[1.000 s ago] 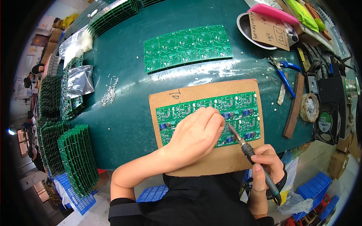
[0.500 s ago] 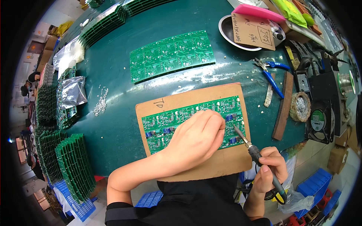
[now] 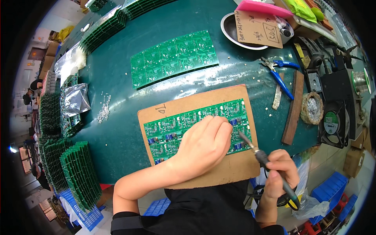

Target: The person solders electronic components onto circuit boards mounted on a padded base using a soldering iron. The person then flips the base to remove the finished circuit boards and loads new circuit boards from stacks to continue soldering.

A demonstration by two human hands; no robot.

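A green circuit board panel with small blue and white parts lies on a sheet of brown cardboard in front of me. My left hand rests over the middle of the panel, fingers curled together and pointing down; whatever they pinch is hidden beneath them. In my right hand is a soldering iron, held like a pen by its dark grip. Its metal tip points up and left, at the right part of the panel close to my left fingertips. Whether the tip touches the board I cannot tell.
Another green panel lies farther back. Blue-handled cutters, a brown strip, a round tip-cleaning pot and a fan stand right. Stacked boards and loose small parts are left; a metal bowl sits back right.
The whole view has shifted slightly, so the table things appear a little farther left. Both hands keep nearly the same pose over the panel, and the iron's tip stays near the left fingers.
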